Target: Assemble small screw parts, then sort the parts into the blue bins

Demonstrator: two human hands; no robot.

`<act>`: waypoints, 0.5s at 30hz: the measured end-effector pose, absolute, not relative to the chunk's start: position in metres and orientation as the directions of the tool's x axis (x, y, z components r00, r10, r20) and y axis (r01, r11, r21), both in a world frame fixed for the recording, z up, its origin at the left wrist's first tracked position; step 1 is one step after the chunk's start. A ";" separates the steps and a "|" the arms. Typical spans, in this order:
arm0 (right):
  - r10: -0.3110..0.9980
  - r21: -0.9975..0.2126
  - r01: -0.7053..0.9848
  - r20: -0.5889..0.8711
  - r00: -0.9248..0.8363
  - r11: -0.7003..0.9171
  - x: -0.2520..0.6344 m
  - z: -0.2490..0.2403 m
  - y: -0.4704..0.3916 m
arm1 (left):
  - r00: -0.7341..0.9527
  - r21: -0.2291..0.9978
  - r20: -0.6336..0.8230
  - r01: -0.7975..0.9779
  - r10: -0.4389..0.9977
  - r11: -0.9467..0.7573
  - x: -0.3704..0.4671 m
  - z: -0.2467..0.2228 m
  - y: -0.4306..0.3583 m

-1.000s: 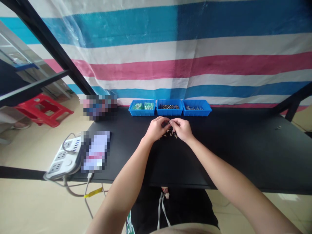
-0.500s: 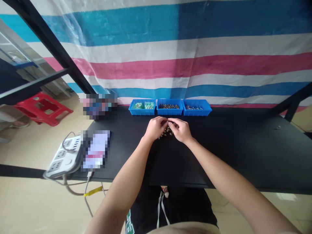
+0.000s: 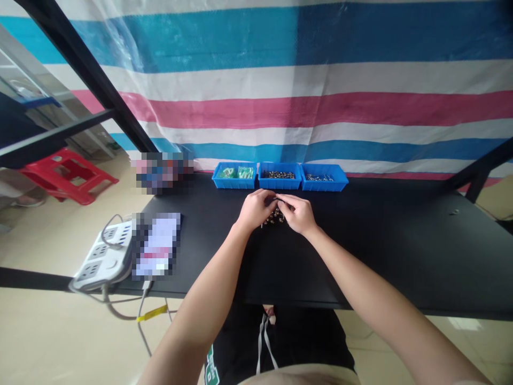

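Lying on the black counter (image 3: 380, 224), a cluster of small metal parts (image 3: 275, 216) sits just near of the fingertips, between left hand (image 3: 255, 209) and right hand (image 3: 299, 214), neither clearly nearer; individual long axes are indistinct. Both hands' fingers curl inward, tips nearly meeting; their opening and anything pinched cannot be told. Far side, left to right: left blue bin (image 3: 234, 183), green-and-white packets (image 3: 245, 172); middle blue bin (image 3: 279, 184), small dark metal pieces (image 3: 279, 175); right blue bin (image 3: 324, 185), slender silvery pieces (image 3: 319, 177).
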State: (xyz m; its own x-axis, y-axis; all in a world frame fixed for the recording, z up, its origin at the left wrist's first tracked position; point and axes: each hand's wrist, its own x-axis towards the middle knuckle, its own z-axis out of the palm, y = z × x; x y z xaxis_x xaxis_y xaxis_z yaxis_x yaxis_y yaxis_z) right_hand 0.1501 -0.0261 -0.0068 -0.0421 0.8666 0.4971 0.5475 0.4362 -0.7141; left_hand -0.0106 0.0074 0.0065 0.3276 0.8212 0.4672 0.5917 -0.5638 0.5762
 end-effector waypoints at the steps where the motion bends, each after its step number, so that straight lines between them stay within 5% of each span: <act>1: 0.866 -0.710 0.551 0.498 -0.045 0.437 0.149 -0.007 -0.026 | 0.325 0.577 0.469 0.591 0.821 -0.564 -0.011 0.006 0.008; 15: 0.846 -0.430 0.843 0.531 -0.052 0.322 0.183 0.017 0.027 | 0.167 0.594 0.371 0.713 0.913 -0.372 -0.016 0.003 0.015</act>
State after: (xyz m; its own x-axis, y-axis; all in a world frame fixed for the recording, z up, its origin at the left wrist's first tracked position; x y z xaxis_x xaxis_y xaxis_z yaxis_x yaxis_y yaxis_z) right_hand 0.1825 0.0267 0.0172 -0.0525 0.8460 0.5305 0.8432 0.3222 -0.4304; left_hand -0.0165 0.0147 0.0031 0.1670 0.9135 0.3710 0.7133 -0.3717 0.5941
